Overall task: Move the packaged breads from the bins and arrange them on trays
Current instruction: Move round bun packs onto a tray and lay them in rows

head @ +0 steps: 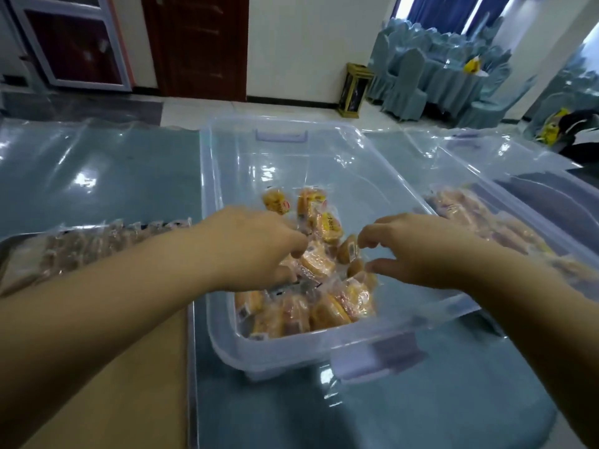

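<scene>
A clear plastic bin [223, 306] stands in front of me on the table, with several packaged breads [324, 286] heaped in its near half. My left hand [249, 251] reaches into the bin, fingers curled down onto the packets; whether it grips one I cannot tell. My right hand [411, 251] hovers just over the heap with thumb and fingers apart and nothing in them. A metal tray [6, 251] at the left carries a row of packaged breads [97, 244].
A second clear bin [551, 228] with more packaged breads [479, 218] sits at the right. Glossy plastic sheeting covers the blue table [97, 176]. Draped chairs [408, 82] and a small waste bin [353, 89] stand on the floor beyond.
</scene>
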Motion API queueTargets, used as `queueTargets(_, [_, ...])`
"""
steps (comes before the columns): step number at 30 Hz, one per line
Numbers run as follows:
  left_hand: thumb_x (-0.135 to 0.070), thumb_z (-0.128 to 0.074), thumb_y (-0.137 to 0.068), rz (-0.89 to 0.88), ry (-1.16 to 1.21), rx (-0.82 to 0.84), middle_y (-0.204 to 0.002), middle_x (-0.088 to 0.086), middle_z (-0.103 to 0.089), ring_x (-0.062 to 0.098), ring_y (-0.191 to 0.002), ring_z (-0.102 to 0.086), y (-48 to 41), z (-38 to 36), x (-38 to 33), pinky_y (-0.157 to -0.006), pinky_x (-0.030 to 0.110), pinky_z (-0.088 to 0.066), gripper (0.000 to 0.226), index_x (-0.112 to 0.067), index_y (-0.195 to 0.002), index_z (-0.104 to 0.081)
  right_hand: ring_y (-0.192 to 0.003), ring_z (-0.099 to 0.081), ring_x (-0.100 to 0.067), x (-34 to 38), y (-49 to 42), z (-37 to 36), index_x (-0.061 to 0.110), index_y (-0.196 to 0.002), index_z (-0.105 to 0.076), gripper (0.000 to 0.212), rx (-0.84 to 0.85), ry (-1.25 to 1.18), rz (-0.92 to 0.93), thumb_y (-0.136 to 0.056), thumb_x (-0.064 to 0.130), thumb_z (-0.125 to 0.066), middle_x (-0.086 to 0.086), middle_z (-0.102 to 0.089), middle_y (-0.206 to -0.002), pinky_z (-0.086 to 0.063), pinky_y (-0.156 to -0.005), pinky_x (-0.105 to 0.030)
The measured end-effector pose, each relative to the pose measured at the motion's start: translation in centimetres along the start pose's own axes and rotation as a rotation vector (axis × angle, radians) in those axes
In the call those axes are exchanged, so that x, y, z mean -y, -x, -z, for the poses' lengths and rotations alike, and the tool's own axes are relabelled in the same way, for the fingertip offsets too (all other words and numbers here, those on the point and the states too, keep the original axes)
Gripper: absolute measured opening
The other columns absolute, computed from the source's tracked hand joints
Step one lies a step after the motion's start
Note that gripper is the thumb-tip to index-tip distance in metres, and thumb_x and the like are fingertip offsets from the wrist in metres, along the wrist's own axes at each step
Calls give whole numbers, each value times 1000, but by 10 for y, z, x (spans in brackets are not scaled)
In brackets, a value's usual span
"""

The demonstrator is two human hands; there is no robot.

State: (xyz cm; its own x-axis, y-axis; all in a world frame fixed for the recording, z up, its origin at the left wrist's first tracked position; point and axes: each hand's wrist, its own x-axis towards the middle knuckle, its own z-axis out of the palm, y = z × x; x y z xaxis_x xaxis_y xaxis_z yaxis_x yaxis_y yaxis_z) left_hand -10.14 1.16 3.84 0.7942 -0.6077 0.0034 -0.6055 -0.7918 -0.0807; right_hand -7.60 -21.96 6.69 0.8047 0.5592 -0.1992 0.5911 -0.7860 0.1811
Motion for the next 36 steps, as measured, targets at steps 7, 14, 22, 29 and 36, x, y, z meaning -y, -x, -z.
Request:
queueTargets(7, [-42, -53, -85, 138, -80, 381, -112, -2, -58, 21, -97, -58, -27, -31, -9, -73, 34, -48, 32, -32, -115, -51, -95, -57, -20, -25, -50, -41, 21, -122, -53, 43, 240, 106, 233, -86, 43, -60, -1, -62, -111, -48, -78, -32])
queueTargets(14, [-35, -60, -87, 242, -163, 612, -116, 2, -59, 24, -100, -58, -47, -40, -11, -71, 35, -46, 37, -25, -121, -50, -96, -54, -23, -18, -81, -69, 12, -125, -51, 47, 446, 141, 319, -91, 45, -51, -7, -59, -117, -41, -75, -32])
queueTargets(22, [-13, -58, -86, 128, -267, 752, -90, 3, -55, 21, -72, -53, -73, -58, -13, -54, 30, -42, 32, -17, -118, -54, -82, -46, -19, -8, -83, -89, 5, -135, -40, 44, 593, 36, 271, -95, 24, -42, -9, -55, -106, -39, -72, -31])
queueTargets(29, [-6, -56, -88, 43, -337, 877, -121, 8, -52, 28, -101, -55, -92, -85, -4, -77, 36, -51, 55, -21, -138, -38, -92, -51, -23, -7, -92, -92, 10, -145, -29, 57, 636, 46, 260, -92, 12, -52, -12, -55, -120, -40, -73, -29])
queueTargets(36, [-24, -55, -93, 49, -451, 991, -143, 8, -30, 33, -127, -34, -103, -104, -2, -94, 43, -41, 50, -27, -139, -38, -113, -52, -28, -10, -93, -81, 12, -143, -32, 58, 643, -57, 203, -90, 12, -55, -13, -50, -129, -44, -84, -31])
